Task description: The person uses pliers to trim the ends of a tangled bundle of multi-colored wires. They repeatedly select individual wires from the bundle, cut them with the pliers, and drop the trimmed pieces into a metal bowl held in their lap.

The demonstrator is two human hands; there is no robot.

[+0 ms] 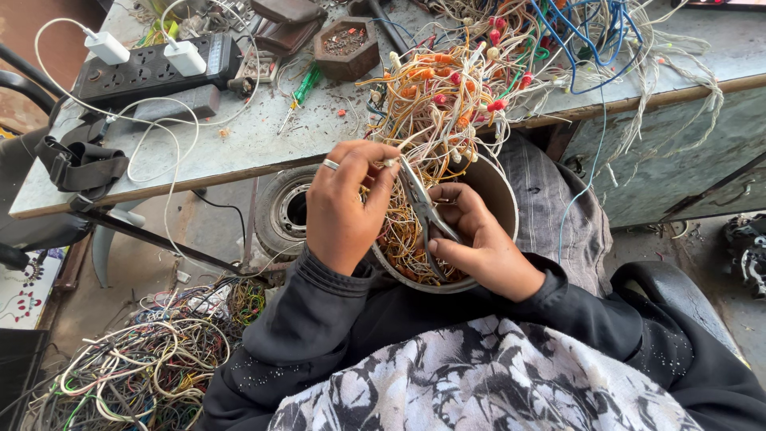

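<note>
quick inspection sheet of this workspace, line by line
surface: grey worktable, dusty, littered with scraps
job's things: pliers over round bucket full of wire bits
clutter: green screwdriver, hexagonal wooden tray
hands: left hand pinches a wire; right hand grips the pliers
cables: tangled wire bundle spills off the table; power strip with two white chargers
surroundings: wire pile on the floor, tyre under the table
</note>
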